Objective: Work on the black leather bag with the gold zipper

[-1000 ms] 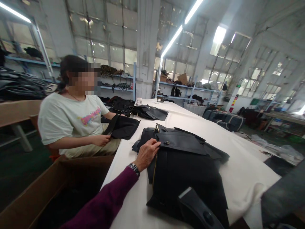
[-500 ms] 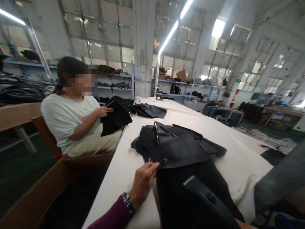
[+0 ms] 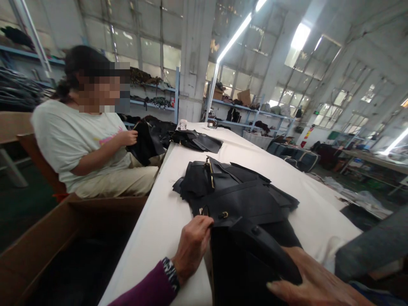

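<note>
A pile of black leather bag pieces (image 3: 242, 199) with gold rings lies on the white table (image 3: 165, 229). My left hand (image 3: 191, 244) pinches the near left edge of the top piece, beside a gold ring. Lying flat at the lower right, my right hand (image 3: 315, 282) presses on a black strap (image 3: 264, 255) with a snap stud, which rests across a dark bag panel (image 3: 236, 276).
A seated co-worker (image 3: 83, 140) at the table's left holds black pieces. More black pieces (image 3: 197, 142) lie farther up the table. An open cardboard box (image 3: 47, 246) stands at lower left. Shelves line the back wall.
My left hand drew the top leather piece from the pile toward me. My right hand came into view and settled on the strap. The co-worker raised her piece.
</note>
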Available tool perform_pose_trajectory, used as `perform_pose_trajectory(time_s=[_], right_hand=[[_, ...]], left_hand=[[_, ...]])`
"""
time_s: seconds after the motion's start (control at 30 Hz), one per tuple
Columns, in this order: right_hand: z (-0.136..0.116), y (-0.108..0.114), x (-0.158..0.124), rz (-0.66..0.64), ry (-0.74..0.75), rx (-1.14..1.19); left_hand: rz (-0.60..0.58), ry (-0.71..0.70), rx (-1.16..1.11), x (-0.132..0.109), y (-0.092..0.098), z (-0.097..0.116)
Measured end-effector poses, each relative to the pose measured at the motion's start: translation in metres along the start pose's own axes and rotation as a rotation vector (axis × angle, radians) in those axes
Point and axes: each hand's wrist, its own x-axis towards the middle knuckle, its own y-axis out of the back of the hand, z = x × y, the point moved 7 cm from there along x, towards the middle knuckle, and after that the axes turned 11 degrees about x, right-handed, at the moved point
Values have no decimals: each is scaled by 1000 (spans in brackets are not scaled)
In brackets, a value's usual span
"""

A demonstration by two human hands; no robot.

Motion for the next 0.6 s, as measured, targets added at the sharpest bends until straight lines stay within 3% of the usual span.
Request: perform_pose_trajectory(time_s=[0.07, 0.3, 0.5, 0.6], right_hand=[[10, -2, 7, -27, -47, -5], [31, -7, 38, -146, 76, 112], [10, -21, 55, -236, 138, 227], [6, -17, 58, -226, 162, 245]], left_hand=[[27, -12, -5, 0, 1, 0], [49, -38, -71, 1, 3, 2], [50, -71, -108, 1, 2, 5], [56, -69, -113, 1, 1, 5]])
